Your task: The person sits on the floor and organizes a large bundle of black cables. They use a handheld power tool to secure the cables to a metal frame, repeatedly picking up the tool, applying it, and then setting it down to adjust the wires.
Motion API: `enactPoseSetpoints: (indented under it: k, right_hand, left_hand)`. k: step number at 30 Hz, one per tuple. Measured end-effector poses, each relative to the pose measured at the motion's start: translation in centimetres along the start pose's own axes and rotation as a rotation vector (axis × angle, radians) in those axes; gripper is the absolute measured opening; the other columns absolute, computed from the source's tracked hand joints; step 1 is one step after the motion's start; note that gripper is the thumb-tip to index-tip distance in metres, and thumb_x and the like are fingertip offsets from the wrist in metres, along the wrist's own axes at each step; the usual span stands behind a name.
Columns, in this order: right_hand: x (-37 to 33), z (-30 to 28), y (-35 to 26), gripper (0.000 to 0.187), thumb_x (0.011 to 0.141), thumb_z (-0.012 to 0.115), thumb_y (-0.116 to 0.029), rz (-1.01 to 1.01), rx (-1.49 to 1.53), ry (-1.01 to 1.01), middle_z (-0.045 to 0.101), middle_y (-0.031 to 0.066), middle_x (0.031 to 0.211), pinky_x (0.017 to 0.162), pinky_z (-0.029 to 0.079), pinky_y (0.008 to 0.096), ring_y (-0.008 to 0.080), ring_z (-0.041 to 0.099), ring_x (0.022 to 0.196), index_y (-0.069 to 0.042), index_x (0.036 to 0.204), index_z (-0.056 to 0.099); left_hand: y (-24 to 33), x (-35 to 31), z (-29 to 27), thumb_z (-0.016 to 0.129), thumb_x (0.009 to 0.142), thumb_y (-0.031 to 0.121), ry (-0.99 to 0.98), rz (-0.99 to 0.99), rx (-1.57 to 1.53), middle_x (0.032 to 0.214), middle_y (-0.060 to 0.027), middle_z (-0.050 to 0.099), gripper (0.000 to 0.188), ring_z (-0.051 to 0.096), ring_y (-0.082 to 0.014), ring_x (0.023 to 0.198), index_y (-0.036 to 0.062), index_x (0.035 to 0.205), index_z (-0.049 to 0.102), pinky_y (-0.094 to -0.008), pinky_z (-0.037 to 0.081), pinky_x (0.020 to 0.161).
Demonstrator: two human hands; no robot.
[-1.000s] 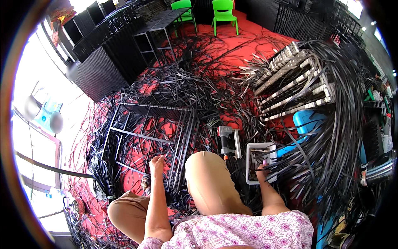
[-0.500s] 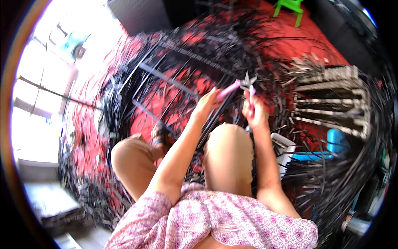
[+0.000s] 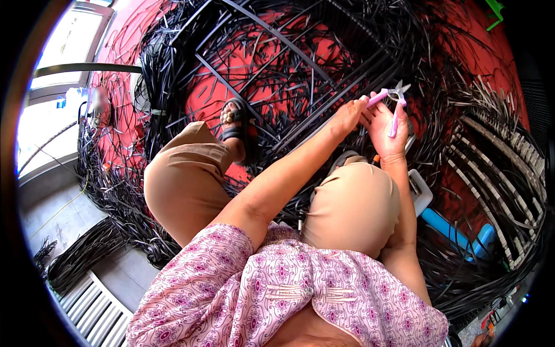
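Observation:
A pair of pruning shears with pink handles is spread wide between my hands, its blades apart and pointing away from me. My left hand is closed around the end of one handle. My right hand lies palm up beside it, fingers stretched out. The other handle rests along that palm, near the thumb, without fingers wrapped round it. Just beyond my hands is a black metal frame with long bars, lying among black strips.
Loose strips cover much of the red floor. At the right lie a woven strip-and-slat piece, a blue plastic object and a white plastic piece. A white slatted rack stands at lower left; a green item shows far right.
My view has shifted, and the hands with the shears now appear farther right. My right hand has uncurled from its handle and turned palm up. My left hand keeps its grip.

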State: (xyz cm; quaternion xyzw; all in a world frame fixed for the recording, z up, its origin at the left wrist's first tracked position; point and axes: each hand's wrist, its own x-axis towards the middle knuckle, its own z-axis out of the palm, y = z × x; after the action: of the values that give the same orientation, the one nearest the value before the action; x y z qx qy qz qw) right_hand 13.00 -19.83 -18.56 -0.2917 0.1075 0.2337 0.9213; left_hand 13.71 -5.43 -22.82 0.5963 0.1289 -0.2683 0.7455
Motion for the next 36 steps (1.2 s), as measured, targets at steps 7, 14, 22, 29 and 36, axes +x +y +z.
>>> enactPoseSetpoints:
  k: [7,14,22,29,36]
  right_hand:
    - [2.3,-2.1,-0.2,0.070,0.081,0.073,-0.047,-0.303,-0.919,0.222,0.055,0.0029,0.095,0.085,0.046,0.0337,0.0187,0.060,0.091,0.000,0.128,0.054]
    - [3.6,-1.1,1.9,0.076,0.063,0.084,-0.048,-0.548,-2.247,0.298,0.055,0.0130,0.106,0.090,0.042,0.0470,0.0326,0.055,0.104,-0.008,0.121,0.055]
    - [4.5,-0.5,3.6,0.076,0.063,0.085,-0.044,-0.450,-2.398,0.273,0.054,0.0134,0.106,0.090,0.039,0.0451,0.0314,0.054,0.104,-0.007,0.121,0.052]
    - [5.8,-0.1,4.5,0.065,0.066,0.083,-0.044,-0.364,-2.461,0.267,0.056,0.0132,0.100,0.083,0.043,0.0439,0.0309,0.059,0.095,-0.005,0.109,0.053]
    - [7.0,-1.1,4.9,0.058,0.073,0.080,-0.034,-0.263,-2.530,0.122,0.062,0.0167,0.089,0.071,0.055,0.0442,0.0345,0.068,0.081,0.001,0.107,0.049]
  left_hand:
    - [-2.1,-0.3,-7.6,0.054,0.096,0.046,0.844,0.239,0.500,0.092,-0.0209,0.070,0.048,0.065,-0.0401,0.090,0.0004,0.093,0.068,-0.0474,0.049,0.082]
    - [-2.5,2.5,-11.7,0.062,0.095,0.031,0.349,0.008,-0.086,0.068,0.0020,0.059,0.029,0.051,-0.0071,0.055,0.0041,0.087,0.069,-0.0217,0.037,0.049]
    - [2.2,5.2,-12.1,0.064,0.090,0.023,0.271,-0.098,-0.010,0.069,-0.0010,0.065,0.022,0.054,-0.0089,0.055,0.0034,0.084,0.072,-0.0237,0.038,0.047]
    - [3.8,6.4,-12.0,0.067,0.087,0.023,0.248,-0.134,0.099,0.069,-0.0020,0.066,0.022,0.052,-0.0087,0.052,0.0030,0.081,0.073,-0.0237,0.037,0.045]
    - [4.4,6.3,-11.7,0.067,0.086,0.023,0.257,-0.129,0.092,0.066,-0.0014,0.063,0.022,0.050,-0.0094,0.051,0.0030,0.081,0.073,-0.0239,0.036,0.044]
